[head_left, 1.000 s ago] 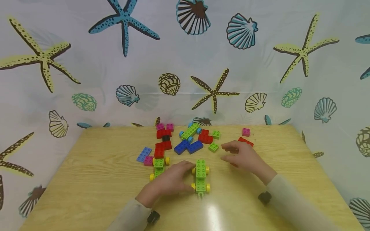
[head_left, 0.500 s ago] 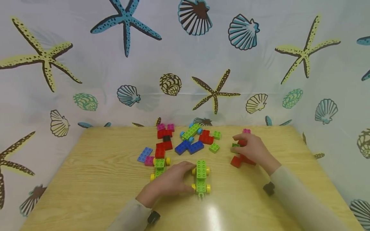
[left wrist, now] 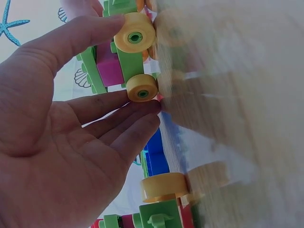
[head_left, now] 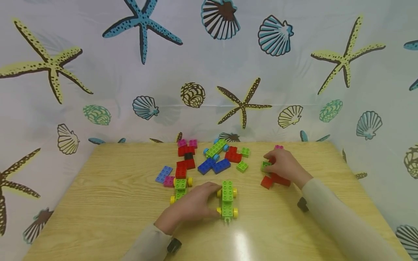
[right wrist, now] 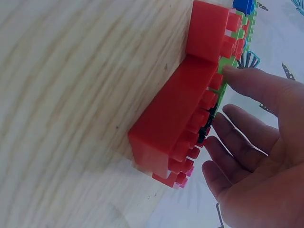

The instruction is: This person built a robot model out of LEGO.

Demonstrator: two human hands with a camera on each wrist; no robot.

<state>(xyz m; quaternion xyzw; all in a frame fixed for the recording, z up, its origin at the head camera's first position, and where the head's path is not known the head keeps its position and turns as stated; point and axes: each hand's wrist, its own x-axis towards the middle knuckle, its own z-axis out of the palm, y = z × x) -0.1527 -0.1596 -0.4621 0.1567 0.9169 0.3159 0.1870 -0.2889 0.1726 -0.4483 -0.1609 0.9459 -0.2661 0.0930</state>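
In the head view, my left hand (head_left: 192,204) holds the near toy car by its left side, thumb at one yellow wheel and fingers at the other. This car (head_left: 227,194) has stacked green bricks and a hook at its near end. A pink brick (left wrist: 109,66) shows on it in the left wrist view. My right hand (head_left: 287,166) pinches a small green brick (head_left: 266,166) between thumb and index finger. Red bricks (head_left: 267,182) lie just below that hand. The right wrist view shows a long red brick (right wrist: 175,104) close by, with the right thumb touching something green.
Left of the left hand stands a second yellow-wheeled green car (head_left: 180,184), joined to red and pink bricks. Behind lie blue bricks (head_left: 221,166), a blue-wheeled green car (head_left: 216,148) and small green bricks (head_left: 242,166). A patterned cloth (head_left: 209,72) hangs behind the table.
My right hand has shifted right and back, uncovering red bricks, and now pinches the small green brick. The left hand has stayed at the toy car.
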